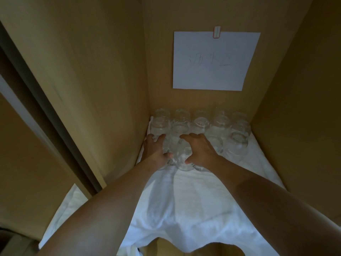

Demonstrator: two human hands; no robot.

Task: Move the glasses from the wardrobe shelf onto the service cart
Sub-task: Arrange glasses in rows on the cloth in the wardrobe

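Your left hand [156,148] and right hand [199,150] were both deep in the wardrobe, at about twelve o'clock from you, closed in on the front of the glasses [201,130] that stood on the white cloth [184,200] covering the shelf. The left fingers [158,138] curved round a glass at the left end, thumb at six o'clock of it and fingertips at twelve, so it sat inside the hand. The right fingers [188,136] spread over the nearest glass [182,157], which stood between your two hands, thumb low on its right side; whether that hand had truly closed on it or only lay on it you could not tell through the clear glass. The rest stood upright in rows toward the back wall, packed touching or nearly so, running from the left wall at nine o'clock to the right wall at three o'clock, with more of them free at two o'clock of your right hand. Their long axis ran straight up, so the lift probably had to go upward before coming back toward you, or a neighbour could be knocked. A paper sheet [215,60] hung on the back wall above. The service cart was out of view.
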